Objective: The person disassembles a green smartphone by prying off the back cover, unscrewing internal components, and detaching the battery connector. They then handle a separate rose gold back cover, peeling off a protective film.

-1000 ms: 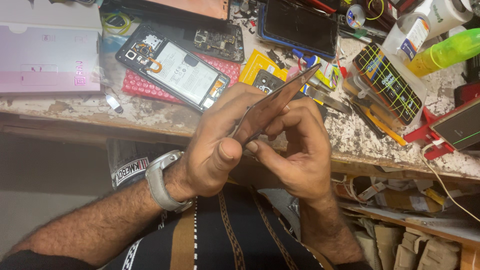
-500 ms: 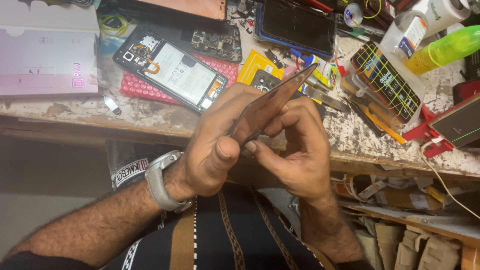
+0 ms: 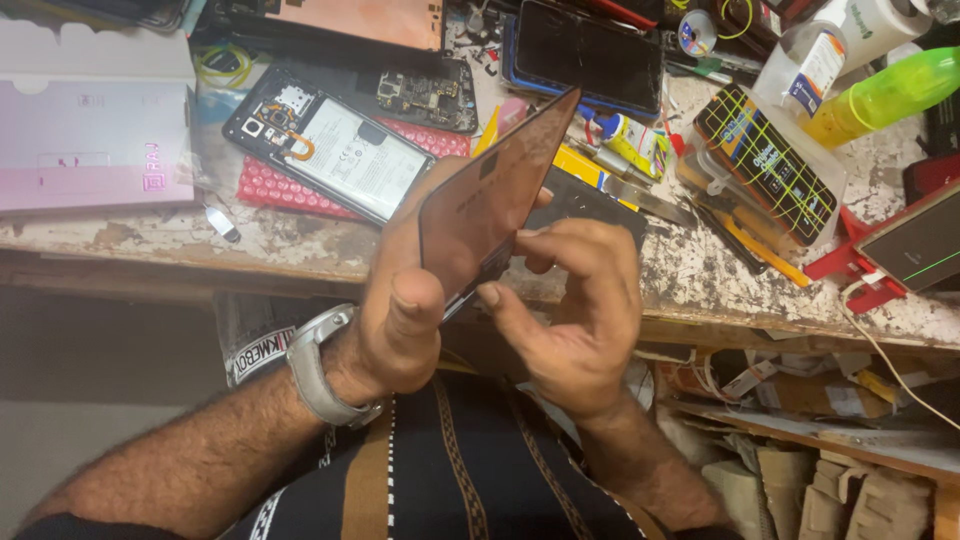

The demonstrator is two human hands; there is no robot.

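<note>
Brown and glossy, the panel (image 3: pixel 490 205) is what I have in hand, a thin back cover or screen sheet, I cannot tell which. Only the head view is available, so I go through it from near to far.

Near: my left hand (image 3: pixel 400 300) is closed around the panel's lower end, thumb pressed flat on the near face. My right hand (image 3: pixel 575 310) is curled beside it, its thumb tip touching the panel's lower right edge and the fingers bent behind; whether it truly grips or only picks at the edge I cannot tell.

Compared with a second ago, the panel has turned: then I saw it almost edge-on as a dark sliver, now its broad face is toward the camera. I judge that I rotated it to inspect or work that lower edge. Its long axis runs from my left thumb, near and left, up to a corner pointing far and right. It is held above the worktop's (image 3: pixel 300 240) near edge, touching nothing but my hands.

Far: an opened phone (image 3: pixel 330 145) lies on a red mat (image 3: pixel 290 190) left of the panel. A pink box (image 3: pixel 95 130) sits far left. A green bottle (image 3: pixel 880 95) lies at the far right, well apart.
</note>
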